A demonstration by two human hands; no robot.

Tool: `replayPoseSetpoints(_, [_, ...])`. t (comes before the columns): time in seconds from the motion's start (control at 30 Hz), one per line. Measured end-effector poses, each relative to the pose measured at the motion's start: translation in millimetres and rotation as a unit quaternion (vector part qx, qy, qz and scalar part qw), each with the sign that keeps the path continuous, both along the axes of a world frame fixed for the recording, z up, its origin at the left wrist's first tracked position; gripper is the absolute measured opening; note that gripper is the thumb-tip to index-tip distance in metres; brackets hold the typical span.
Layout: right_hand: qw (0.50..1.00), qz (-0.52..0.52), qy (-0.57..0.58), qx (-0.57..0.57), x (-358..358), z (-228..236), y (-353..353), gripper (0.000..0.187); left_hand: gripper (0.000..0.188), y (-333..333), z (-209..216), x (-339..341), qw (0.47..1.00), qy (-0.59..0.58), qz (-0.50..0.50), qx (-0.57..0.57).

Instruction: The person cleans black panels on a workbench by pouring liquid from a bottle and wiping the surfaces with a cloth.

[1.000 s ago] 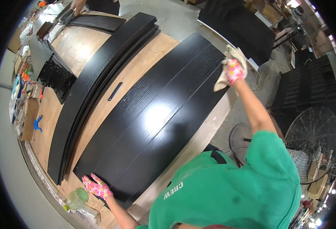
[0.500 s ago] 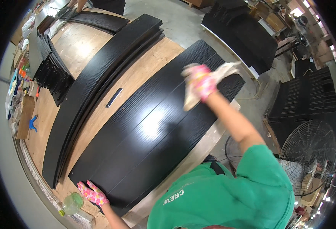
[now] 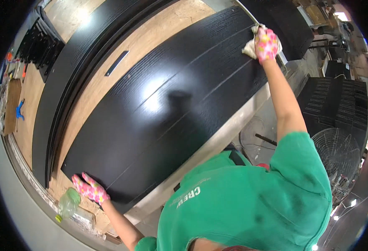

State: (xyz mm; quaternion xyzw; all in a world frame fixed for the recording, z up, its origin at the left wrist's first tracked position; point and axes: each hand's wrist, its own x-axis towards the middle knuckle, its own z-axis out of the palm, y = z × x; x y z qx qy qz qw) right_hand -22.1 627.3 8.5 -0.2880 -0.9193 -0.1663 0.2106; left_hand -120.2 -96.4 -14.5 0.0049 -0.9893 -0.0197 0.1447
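I am resting my gloved left hand on the near left end of a long black panel, its fingers lying spread and gripping nothing, beside a green bottle. The panel is lying along the tabletop before me. At its far right end, my gloved right hand is clutching a pale cloth, fingers curling over it. Across the panel, a narrow dark strip is lying beside stacked curved boards.

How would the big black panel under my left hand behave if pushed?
The black panel is probably stiff, lying flat with crisp edges. Its sheen suggests a slippery face. Broad and low, it seems unlikely to roll.
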Motion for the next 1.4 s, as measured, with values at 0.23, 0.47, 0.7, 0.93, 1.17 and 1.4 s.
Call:
replayPoseSetpoints(0.23, [0.795,0.227,0.176,-0.534,68.0,-58.5,-244.8,0.024,0.055,-4.1,-13.7,-2.2,1.0,0.022,-0.004,-0.019])
replayPoseSetpoints(0.47, [0.864,0.38,-0.153,-0.292,63.6,13.3,-333.3,0.023,0.054,-24.9,-17.5,3.2,0.999,0.026,-0.018,-0.023])
replayPoseSetpoints(0.7, [0.99,0.085,0.085,-0.075,117.9,-33.3,-25.9,0.019,0.05,-3.7,-7.5,2.2,0.999,0.037,-0.025,0.018])
replayPoseSetpoints(0.93, [0.99,0.094,0.056,-0.09,96.6,-55.6,-112.6,0.033,0.051,-8.4,-6.6,12.3,0.999,0.022,0.012,-0.023])
replayPoseSetpoints(1.17, [0.932,0.305,0.059,-0.184,128.0,-65.0,-172.9,0.032,0.055,0.9,21.2,40.5,0.998,-0.039,0.044,-0.018])
replayPoseSetpoints(1.4, [0.965,-0.129,-0.027,-0.228,157.2,21.0,17.8,0.035,0.046,-53.1,14.4,121.9,0.972,-0.103,0.158,0.137])
